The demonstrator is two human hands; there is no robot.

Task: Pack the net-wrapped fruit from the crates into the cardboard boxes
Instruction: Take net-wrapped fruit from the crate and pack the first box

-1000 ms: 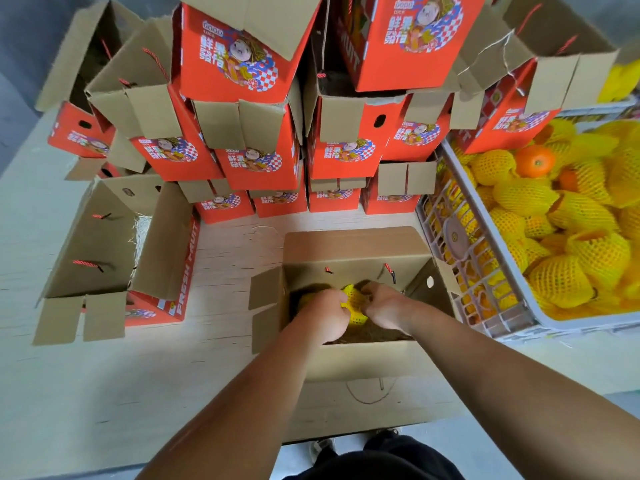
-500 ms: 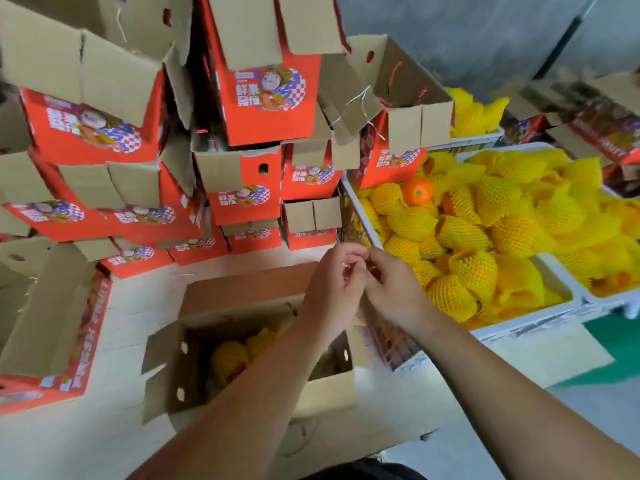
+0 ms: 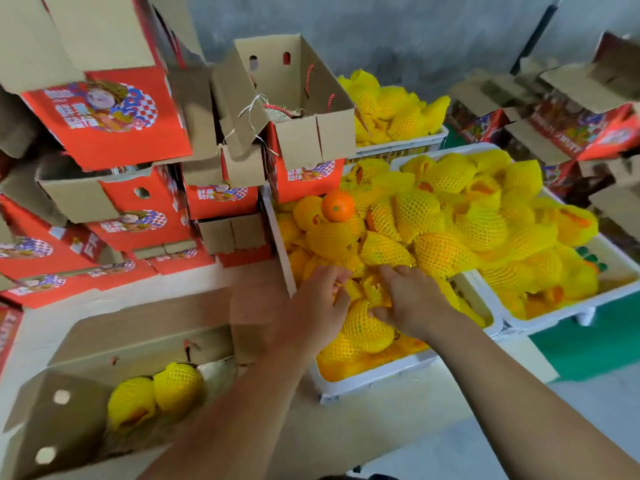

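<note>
A white crate (image 3: 372, 375) in front of me is heaped with fruit in yellow foam nets (image 3: 440, 216). Both my hands are down in its near corner. My left hand (image 3: 317, 308) curls its fingers round a net-wrapped fruit (image 3: 351, 289) near the crate's left wall. My right hand (image 3: 414, 301) lies palm-down on the pile, with fingers and thumb curled over another netted fruit (image 3: 365, 329). At the lower left the open cardboard box (image 3: 145, 344) holds two netted fruits (image 3: 178, 386) side by side on pale straw-like padding.
One bare orange (image 3: 337, 206) tops the pile. A second white crate (image 3: 557, 311) of netted fruit stands at the right and a third (image 3: 398, 142) behind. Stacked red printed boxes (image 3: 114, 112) with open flaps crowd the left and back; more boxes (image 3: 585, 129) at the far right.
My hands left the box, crossed over its right end and dropped into the crate's fruit pile. The view swung right, so the box now lies at the lower left.
</note>
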